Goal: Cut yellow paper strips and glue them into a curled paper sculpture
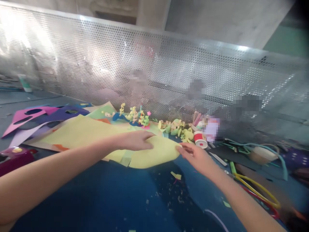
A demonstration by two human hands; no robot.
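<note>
A yellow foam sheet (154, 155) lies curved on the dark blue table (116, 193). My left hand (135, 140) rests flat on top of it, pressing it down near its middle. My right hand (196, 156) pinches the sheet's right edge between thumb and fingers. More coloured sheets (79, 130), yellow, green, purple and pink, are spread under and behind my left forearm.
Small paper-craft figures (135, 116) and green-yellow cut pieces (177, 128) stand by a perforated metal screen (154, 74). A red-and-white roll (200, 138), yellow-handled scissors (256, 188) and cords lie at the right. Paper scraps litter the blue surface.
</note>
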